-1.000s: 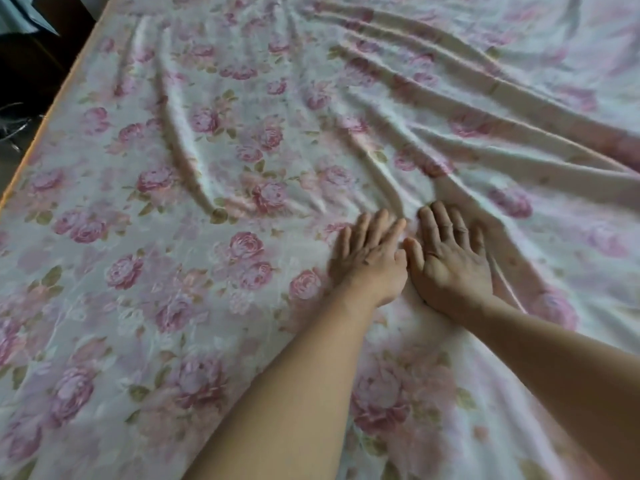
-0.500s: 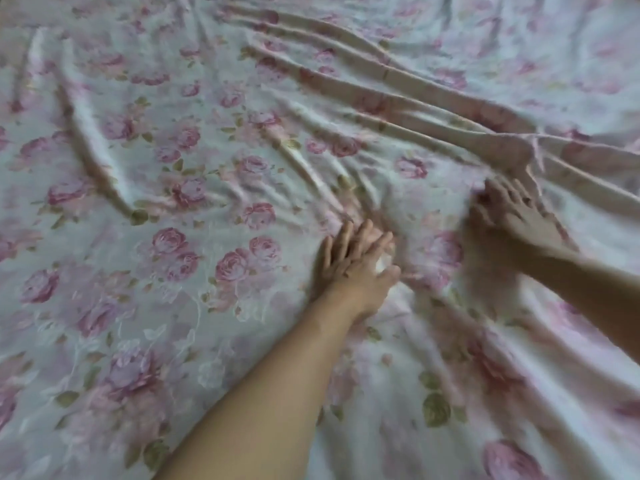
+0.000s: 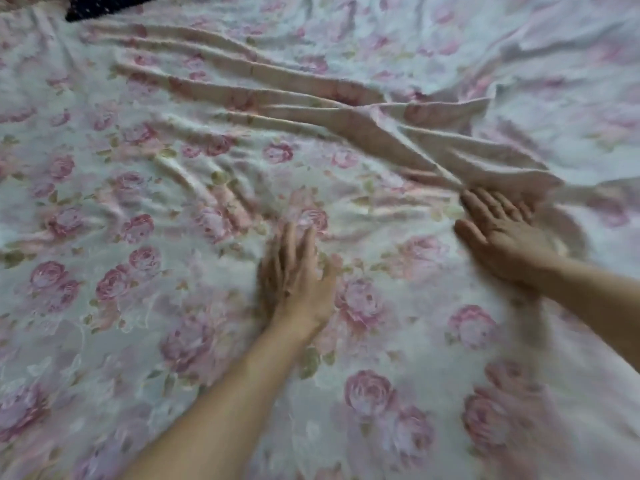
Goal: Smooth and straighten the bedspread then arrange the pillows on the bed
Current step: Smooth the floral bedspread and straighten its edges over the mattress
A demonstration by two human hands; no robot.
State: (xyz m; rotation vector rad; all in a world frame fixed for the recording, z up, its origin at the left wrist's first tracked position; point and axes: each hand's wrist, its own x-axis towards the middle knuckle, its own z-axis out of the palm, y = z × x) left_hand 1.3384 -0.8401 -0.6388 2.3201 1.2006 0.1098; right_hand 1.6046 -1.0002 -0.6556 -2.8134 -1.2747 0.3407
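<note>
Nearest us, our left hand lies flat on the soft, rose-printed bedspread that fills the view, with the fingers straight and close together. Further right, our right hand presses palm-down, its fingers straight and slightly parted, the tips against a raised fold. Long ridged creases run diagonally from there toward the far left, near a dark patch.

One floral bedspread, one left hand, one right hand, one dark item.
</note>
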